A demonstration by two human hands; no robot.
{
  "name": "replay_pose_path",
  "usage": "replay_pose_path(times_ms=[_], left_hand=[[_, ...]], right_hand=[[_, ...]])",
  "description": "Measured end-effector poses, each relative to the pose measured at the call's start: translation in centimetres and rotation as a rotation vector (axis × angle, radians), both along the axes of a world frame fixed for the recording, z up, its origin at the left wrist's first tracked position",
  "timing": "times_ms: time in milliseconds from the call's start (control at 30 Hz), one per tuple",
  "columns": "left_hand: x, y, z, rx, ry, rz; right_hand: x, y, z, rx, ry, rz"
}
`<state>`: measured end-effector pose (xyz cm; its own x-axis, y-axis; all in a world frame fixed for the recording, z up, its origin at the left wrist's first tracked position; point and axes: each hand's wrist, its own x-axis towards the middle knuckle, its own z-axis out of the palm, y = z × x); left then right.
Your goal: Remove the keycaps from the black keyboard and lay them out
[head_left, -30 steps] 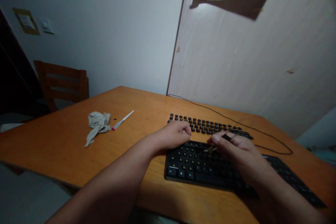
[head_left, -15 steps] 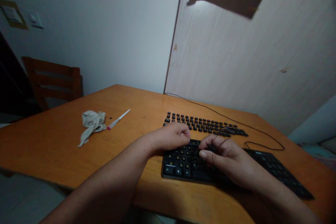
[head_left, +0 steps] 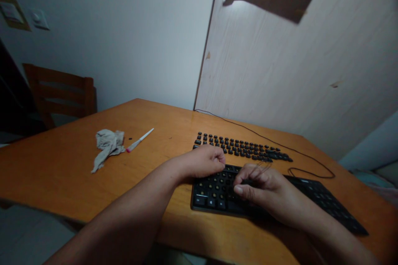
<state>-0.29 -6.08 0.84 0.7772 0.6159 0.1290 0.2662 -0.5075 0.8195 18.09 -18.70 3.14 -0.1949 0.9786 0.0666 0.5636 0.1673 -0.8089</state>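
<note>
A black keyboard (head_left: 211, 203) lies on the table, many of its keycaps off and pale switch spots showing at its left part. My left hand (head_left: 207, 160) rests closed at the keyboard's upper left edge; what its curled fingers hold, if anything, is hidden. Over the middle-left keys, my right hand (head_left: 259, 186) has thumb and fingertips pinched close to the key bed. Thin wire loops (head_left: 263, 166) stick up behind its fingers, seemingly part of a small wire tool in the grip. Beyond both hands, loose black keycaps (head_left: 238, 145) lie in rows.
A crumpled grey cloth (head_left: 107, 145), a white brush (head_left: 141, 140) with a pink end and a small dark piece (head_left: 130, 138) lie at the left of the wooden table (head_left: 62, 165). A black cable (head_left: 311, 158) curves along the right. A chair (head_left: 62, 93) stands behind.
My right hand has moved slightly left and down, and its thumb and fingertips have come together over the keys. My left hand stays in place.
</note>
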Motion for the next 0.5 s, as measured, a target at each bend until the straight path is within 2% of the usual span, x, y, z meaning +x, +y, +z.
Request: replay_pose_path(times_ms=[100, 233, 300, 500], left_hand=[[0.1, -0.2, 0.0, -0.011, -0.008, 0.015], [0.1, -0.3, 0.0, -0.024, -0.009, 0.027], [0.2, -0.2, 0.0, -0.018, -0.013, 0.025], [0.2, 0.2, -0.4, 0.014, -0.001, -0.01]], right_hand=[[-0.1, 0.0, -0.2, 0.034, -0.034, 0.013], [-0.6, -0.2, -0.9, -0.167, 0.09, -0.04], [-1.0, -0.4, -1.3, -0.202, 0.123, -0.085], [-2.1, -0.6, -1.5, -0.073, -0.004, -0.076]])
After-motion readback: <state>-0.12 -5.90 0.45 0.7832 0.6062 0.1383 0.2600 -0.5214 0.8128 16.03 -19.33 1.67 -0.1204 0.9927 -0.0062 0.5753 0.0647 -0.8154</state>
